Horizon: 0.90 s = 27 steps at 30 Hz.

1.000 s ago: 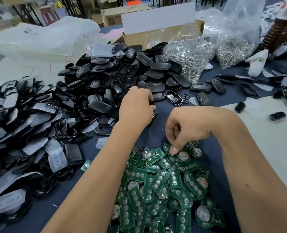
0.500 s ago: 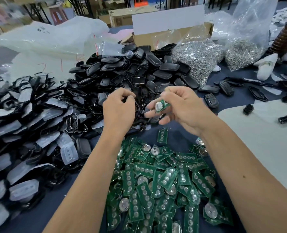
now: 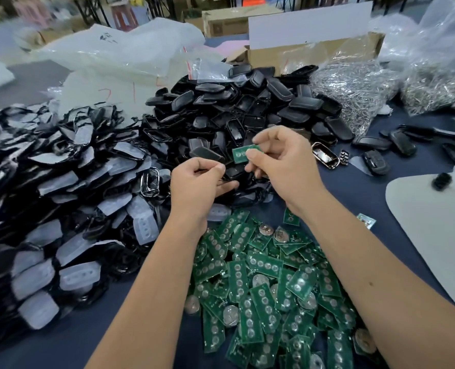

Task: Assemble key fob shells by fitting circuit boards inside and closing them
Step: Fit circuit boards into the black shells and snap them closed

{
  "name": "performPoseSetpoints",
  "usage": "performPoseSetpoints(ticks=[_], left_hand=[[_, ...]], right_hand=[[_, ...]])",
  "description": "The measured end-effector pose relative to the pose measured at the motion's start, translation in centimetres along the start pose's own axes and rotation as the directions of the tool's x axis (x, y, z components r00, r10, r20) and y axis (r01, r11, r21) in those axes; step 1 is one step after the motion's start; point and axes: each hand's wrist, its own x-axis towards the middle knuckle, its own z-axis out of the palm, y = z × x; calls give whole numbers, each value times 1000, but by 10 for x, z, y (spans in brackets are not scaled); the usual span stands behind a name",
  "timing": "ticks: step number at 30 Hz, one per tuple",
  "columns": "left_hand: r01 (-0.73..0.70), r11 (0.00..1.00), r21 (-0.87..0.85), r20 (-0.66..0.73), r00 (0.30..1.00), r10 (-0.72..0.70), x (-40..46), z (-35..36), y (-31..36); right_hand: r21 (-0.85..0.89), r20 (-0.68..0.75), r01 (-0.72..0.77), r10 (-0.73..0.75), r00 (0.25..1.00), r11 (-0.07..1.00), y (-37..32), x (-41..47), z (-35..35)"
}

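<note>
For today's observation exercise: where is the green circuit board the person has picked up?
Pinched in the right hand, the circuit board is held above the black shell pile, just right of the left hand.

Bare forearms (no sleeves, no gloves)

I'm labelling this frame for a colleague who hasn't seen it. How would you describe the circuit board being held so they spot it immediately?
Start at the pile of green boards lying on the dark blue table near the bottom, then go up past the wrists to the right hand. Its fingertips pinch one green circuit board. It is the only board lifted off the table, seen against the heap of black shells.
</note>
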Motion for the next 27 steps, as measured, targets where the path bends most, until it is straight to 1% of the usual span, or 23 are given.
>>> performPoseSetpoints(ticks=[2,5,14,18,21,25,27], left_hand=[[3,1000,0,1,1000,-3,-1,0,1],[3,1000,0,6,1000,-3,-2,0,1],[14,1000,-26,37,999,-13,-2,-2,1],[19,999,-28,33,999,-18,-1,-2,-1],[16,1000,-24,26,1000,-16,-1,-1,-1],[14,1000,-20,5,1000,-14,-1,-2,-3],[16,1000,-21,1,1000,-16,-2,-1,-4]], right_hand=[[-3,-41,16,-16,999,1000,3,-3,1],[-30,-61,16,-18,998,999,3,-6,4],[-182,-14,29,-32,999,983,-1,-10,9],[-269,-19,29,-35,999,963,1,-11,9],[-298,-29,23,-33,999,954,2,-11,9],[-326,-3,9,-10,1000,945,1,-10,8],[-345,-27,-3,-6,1000,939,0,-9,9]])
